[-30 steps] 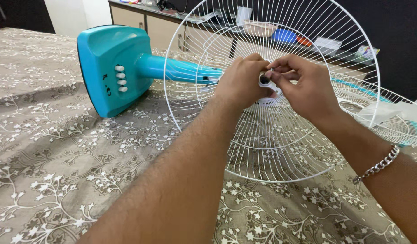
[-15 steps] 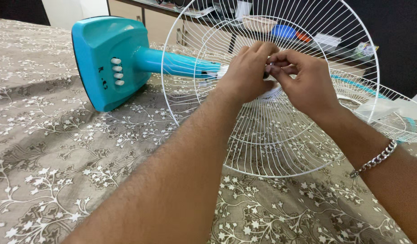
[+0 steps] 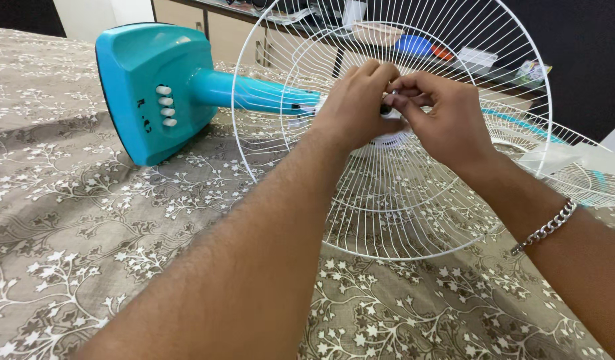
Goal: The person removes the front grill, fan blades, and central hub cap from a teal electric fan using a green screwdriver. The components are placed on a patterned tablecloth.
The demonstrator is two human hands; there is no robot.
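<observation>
bedding in a brown fabric printed with pale branches and flowers covers the work surface, and a dim desk with scattered items is seen behind it. at the centre of the white wire fan guard, which is propped on its edge on the fabric, a small white hub part is gripped from both sides. the left hand is curled around the hub from the near side, fingers together and clamped on it. the right hand is pinched on the same part, thumb and forefinger closed on its front. compared with the previous second, the two hands are pressed closer together and the hub is covered more fully, which suggests that the part is being turned or seated. the guard is formed of thin radial wires within round rims. behind it, a glossy teal plastic fan base with four white push buttons lies on its side. a metal chain bracelet is worn on the right wrist. a second wire guard lies flat at the right.
</observation>
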